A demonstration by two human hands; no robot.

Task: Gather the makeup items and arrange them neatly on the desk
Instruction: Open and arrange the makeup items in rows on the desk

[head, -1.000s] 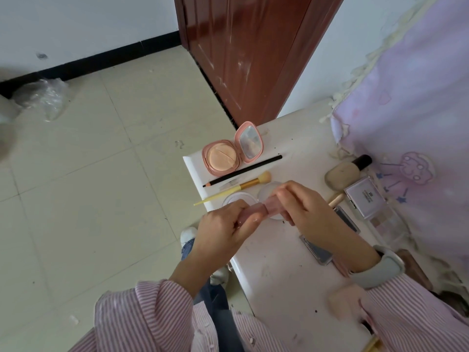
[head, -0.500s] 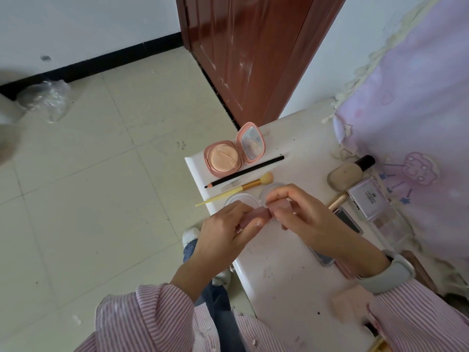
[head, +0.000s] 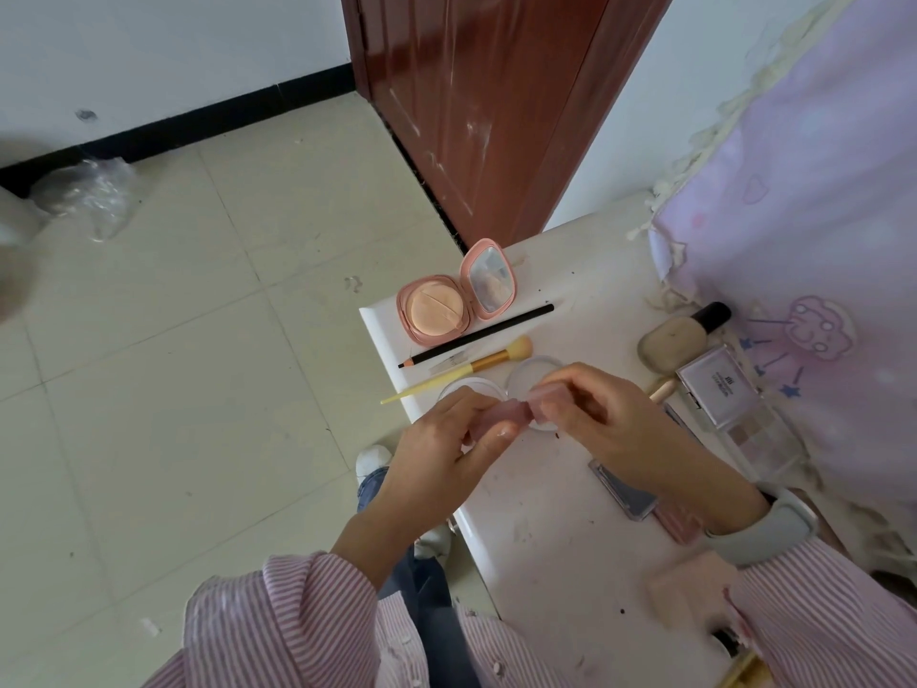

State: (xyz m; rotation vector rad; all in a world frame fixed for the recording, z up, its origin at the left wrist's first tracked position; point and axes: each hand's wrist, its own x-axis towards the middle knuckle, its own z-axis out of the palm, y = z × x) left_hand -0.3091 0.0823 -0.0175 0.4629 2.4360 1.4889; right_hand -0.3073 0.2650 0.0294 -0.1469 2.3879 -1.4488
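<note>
Pink tube (head: 501,418) held above the surface's left edge, left hand (head: 446,449) pinching its body, right hand (head: 603,419) gripping the cap end (head: 538,402). Since a second ago both hands have drifted slightly toward the near edge, grip unchanged; cap likely being seated before placing. Compact (head: 449,302), pencil (head: 476,335) and brush (head: 466,367) already lined up at the far left corner.

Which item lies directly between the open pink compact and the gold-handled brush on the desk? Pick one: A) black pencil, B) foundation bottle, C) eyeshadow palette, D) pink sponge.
A: the black pencil lies slantwise just below the open pink compact and just above the gold-handled brush; the other items sit off toward the right side of the desk.
</note>
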